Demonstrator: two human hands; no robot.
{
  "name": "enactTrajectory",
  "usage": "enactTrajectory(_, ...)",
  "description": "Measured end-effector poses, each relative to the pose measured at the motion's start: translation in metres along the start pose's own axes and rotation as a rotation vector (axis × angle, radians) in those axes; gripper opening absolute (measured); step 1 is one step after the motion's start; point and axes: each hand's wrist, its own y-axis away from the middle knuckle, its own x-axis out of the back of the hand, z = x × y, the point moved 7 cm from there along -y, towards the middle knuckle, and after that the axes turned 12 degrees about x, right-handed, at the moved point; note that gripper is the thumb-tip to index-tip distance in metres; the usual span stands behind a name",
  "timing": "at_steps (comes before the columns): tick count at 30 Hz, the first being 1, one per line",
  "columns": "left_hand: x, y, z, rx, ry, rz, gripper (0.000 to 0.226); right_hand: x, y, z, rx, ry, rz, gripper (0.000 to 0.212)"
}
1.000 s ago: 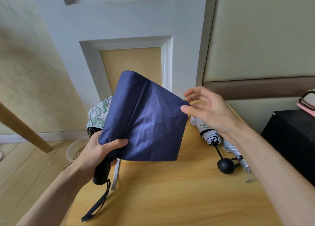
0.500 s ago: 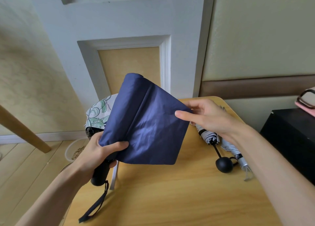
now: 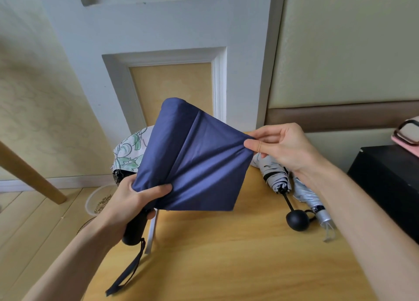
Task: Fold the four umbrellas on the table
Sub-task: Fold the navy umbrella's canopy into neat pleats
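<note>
A navy blue umbrella (image 3: 192, 157) is held up over the wooden table (image 3: 226, 255), its cloth spread flat. My left hand (image 3: 131, 201) grips its black handle and the lower cloth, thumb pressed across the fabric; a dark wrist strap hangs below. My right hand (image 3: 281, 146) pinches the cloth's right corner and pulls it taut. Behind the navy cloth a white umbrella with green leaf print (image 3: 129, 151) shows partly. On the table to the right lie a white umbrella with a round black knob (image 3: 297, 220) and a silver umbrella (image 3: 315, 203) beside it.
A black cabinet (image 3: 390, 187) stands at the right with a pink item (image 3: 408, 137) on top. A white panelled wall rises behind the table. On the floor at the left are a clear bowl (image 3: 99, 201) and a slanted wooden leg (image 3: 29, 176).
My right hand went from open beside the cloth to pinching its right corner, and pulled it outward. The cloth now lies stretched. My left hand kept its grip.
</note>
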Motion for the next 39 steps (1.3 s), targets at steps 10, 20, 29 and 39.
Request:
enactTrajectory(10, 0.005, -0.002, -0.003, 0.006, -0.010, -0.011, 0.066, -0.007, 0.002, 0.000, -0.021, 0.041, -0.118, 0.026)
enactTrajectory(20, -0.005, -0.003, -0.005, 0.005, 0.117, 0.007, 0.034, -0.039, 0.018, 0.009, -0.208, -0.231, -0.147, 0.035)
enactTrajectory(29, -0.001, -0.001, -0.006, -0.050, 0.046, 0.152, 0.062, -0.048, 0.015, 0.006, -0.148, -0.187, 0.015, 0.018)
enactTrajectory(39, -0.022, 0.000, -0.002, -0.096, -0.135, -0.003, 0.101, -0.059, 0.011, -0.036, -0.086, -0.151, 0.062, 0.028)
